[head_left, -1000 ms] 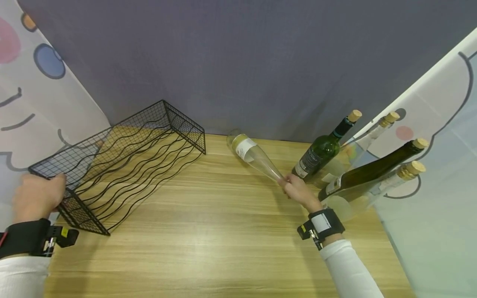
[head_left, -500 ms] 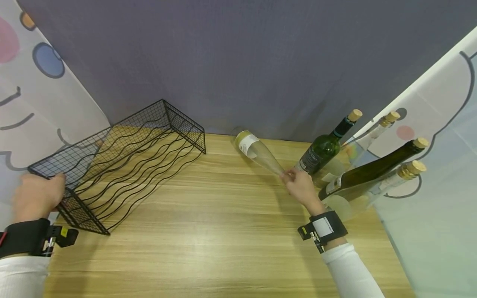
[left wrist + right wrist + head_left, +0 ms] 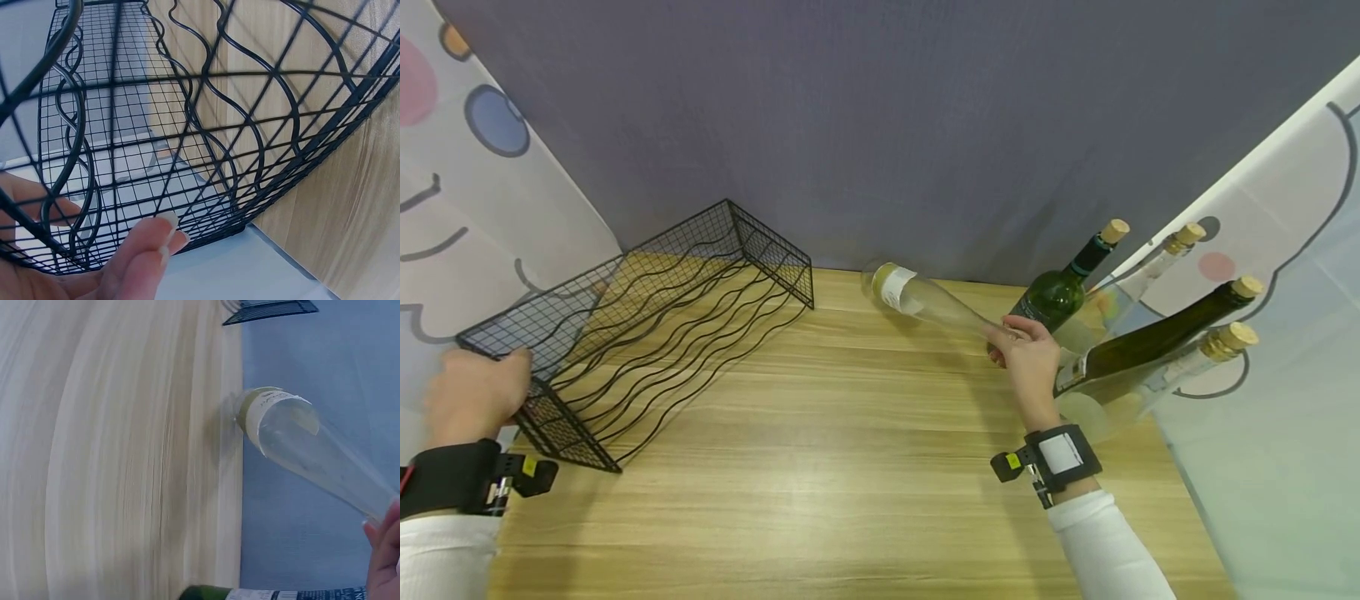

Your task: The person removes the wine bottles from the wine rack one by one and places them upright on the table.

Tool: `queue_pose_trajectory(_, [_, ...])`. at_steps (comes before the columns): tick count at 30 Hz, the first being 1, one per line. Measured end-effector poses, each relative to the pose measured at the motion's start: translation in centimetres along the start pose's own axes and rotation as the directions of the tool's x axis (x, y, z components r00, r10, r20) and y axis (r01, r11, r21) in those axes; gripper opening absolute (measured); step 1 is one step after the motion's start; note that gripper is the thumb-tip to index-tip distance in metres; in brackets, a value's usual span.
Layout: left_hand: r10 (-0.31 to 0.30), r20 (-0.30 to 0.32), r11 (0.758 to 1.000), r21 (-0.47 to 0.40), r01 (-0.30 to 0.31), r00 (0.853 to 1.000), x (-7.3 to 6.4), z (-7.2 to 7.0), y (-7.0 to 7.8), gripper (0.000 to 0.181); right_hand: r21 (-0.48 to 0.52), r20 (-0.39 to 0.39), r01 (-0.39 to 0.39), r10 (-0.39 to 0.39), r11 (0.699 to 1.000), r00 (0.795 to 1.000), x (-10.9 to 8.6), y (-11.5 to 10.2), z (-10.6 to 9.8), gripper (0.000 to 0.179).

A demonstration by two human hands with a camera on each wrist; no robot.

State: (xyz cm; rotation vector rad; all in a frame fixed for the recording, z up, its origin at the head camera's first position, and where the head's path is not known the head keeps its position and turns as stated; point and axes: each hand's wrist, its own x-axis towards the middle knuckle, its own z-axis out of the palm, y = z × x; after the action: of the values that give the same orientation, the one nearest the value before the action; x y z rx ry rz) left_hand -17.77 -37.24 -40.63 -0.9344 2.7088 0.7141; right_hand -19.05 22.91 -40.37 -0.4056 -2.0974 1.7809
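Observation:
My left hand (image 3: 478, 392) grips the near left corner of a black wire wine rack (image 3: 772, 250). In the left wrist view, the fingers (image 3: 140, 250) and thumb lie about its mesh end. My right hand (image 3: 1026, 354) holds a clear glass wine bottle (image 3: 925, 300) by the neck. This bottle slants, with its white-labelled base end toward the back wall and its mouth hidden in the hand. In the right wrist view, the bottle (image 3: 319, 456) has its base near the table's back edge; whether it touches the table I cannot tell.
Several corked bottles stand at the right: a green bottle (image 3: 1052, 300) just behind my right hand, a dark bottle (image 3: 1150, 342), and clear bottles such as the nearest clear bottle (image 3: 1187, 371). A grey panel (image 3: 880, 142) rises behind the wooden table (image 3: 820, 500).
My right hand has moved right and slightly up with the bottle's neck, turning over so more of its fingers show. The bottle now slants less steeply. My left hand and the rack stay put.

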Motion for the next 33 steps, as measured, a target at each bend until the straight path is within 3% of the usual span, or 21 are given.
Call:
queue_pose_trajectory(4, [0.004,0.000,1.000,-0.003,-0.004,1.000,-0.1,0.0,0.0,0.084,0.207,-0.062,-0.075,0.089,0.976,0.994,0.4,-0.2,-0.2,0.027])
queue_pose_trajectory(6, [0.005,0.002,1.000,0.002,-0.005,1.000,-0.1,0.0,0.0,0.084,0.316,-0.088,-0.087,0.121,0.945,0.989,0.6,-0.2,-0.2,0.017])
queue_pose_trajectory(11, [0.004,-0.001,1.000,-0.009,-0.004,1.000,-0.2,0.0,0.0,0.082,0.488,-0.151,-0.033,0.121,0.872,0.981,1.1,-0.3,0.0,0.007])
queue_pose_trajectory(13, [0.001,-0.003,1.000,-0.016,-0.001,1.000,-0.2,0.0,0.0,0.082,0.463,-0.174,0.000,0.091,0.886,0.981,1.2,-0.3,0.1,0.009])
queue_pose_trajectory(15, [-0.005,-0.002,1.000,-0.023,0.005,1.000,-0.3,0.0,0.0,0.081,0.391,-0.176,0.038,0.034,0.920,0.984,1.2,-0.3,0.2,0.008])
queue_pose_trajectory(17, [-0.007,-0.001,1.000,-0.019,0.007,1.000,-0.3,0.0,0.0,0.081,0.298,-0.161,0.092,-0.045,0.950,0.986,1.2,-0.3,0.2,0.008])
queue_pose_trajectory(19, [-0.008,-0.003,1.000,-0.018,0.008,1.000,-0.4,0.0,0.0,0.080,0.240,-0.127,0.144,-0.116,0.960,0.985,1.2,-0.4,0.3,0.010])
queue_pose_trajectory(25, [-0.007,-0.002,1.000,-0.019,0.007,1.000,-0.3,-0.2,0.0,0.080,0.261,-0.026,0.206,-0.207,0.943,0.978,1.0,-0.7,0.6,0.015])
queue_pose_trajectory(30, [0.005,-0.005,1.000,-0.019,-0.005,1.000,-0.2,-0.2,0.0,0.077,0.277,-0.015,0.252,-0.258,0.927,0.966,1.0,-0.8,0.9,0.016])
queue_pose_trajectory(33, [0.020,-0.009,1.000,-0.023,-0.020,1.000,-0.2,-0.1,0.0,0.071,0.273,-0.031,0.316,-0.321,0.908,0.947,0.8,-0.8,1.0,0.012])
